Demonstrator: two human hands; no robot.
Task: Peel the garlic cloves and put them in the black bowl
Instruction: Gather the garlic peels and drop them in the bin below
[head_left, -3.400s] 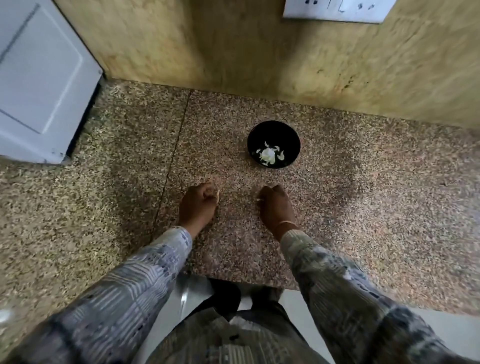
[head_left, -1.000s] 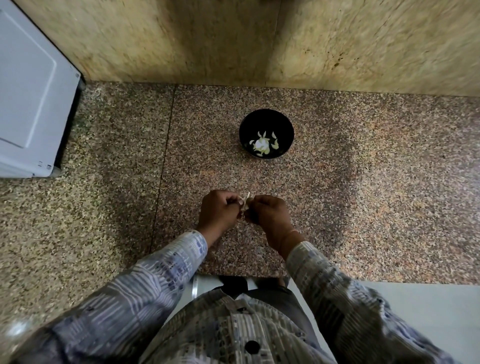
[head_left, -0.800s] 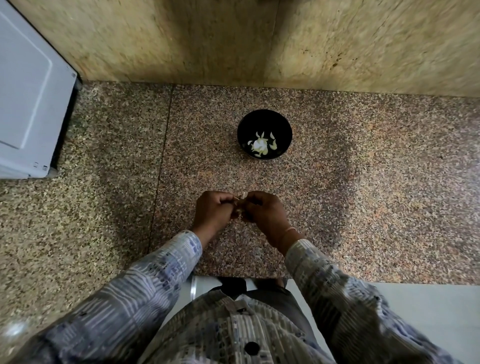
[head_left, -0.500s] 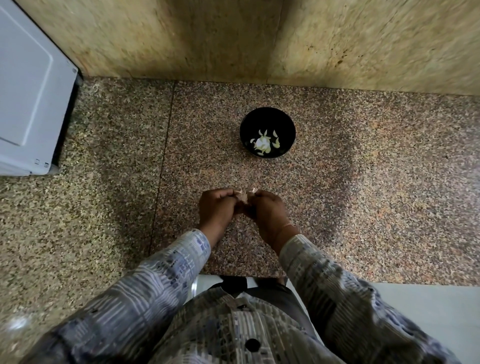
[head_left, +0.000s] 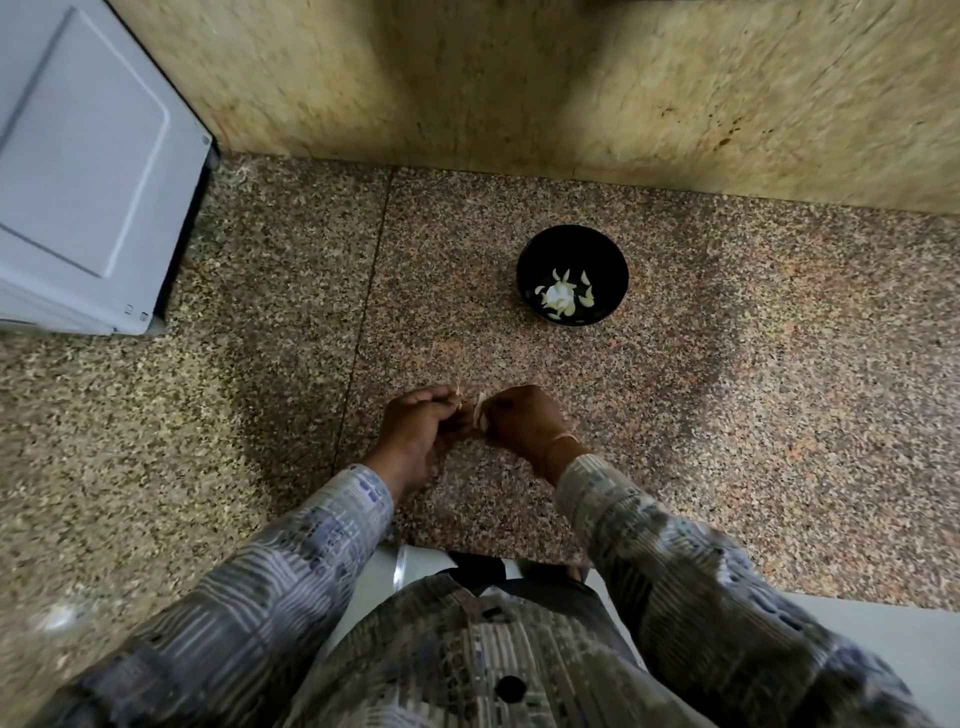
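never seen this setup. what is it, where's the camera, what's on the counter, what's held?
No machine here: a person works with bare hands. The only view is from a camera worn on the head, looking forward and down, so the patterned sleeves enter from the bottom. The surface is a speckled stone counter against a wall, with a white appliance at far left. On it stands a black bowl holding pale peeled cloves. Nearer the body, the right hand pinches a garlic clove, and the left hand pinches a thin pale wisp, probably its skin.
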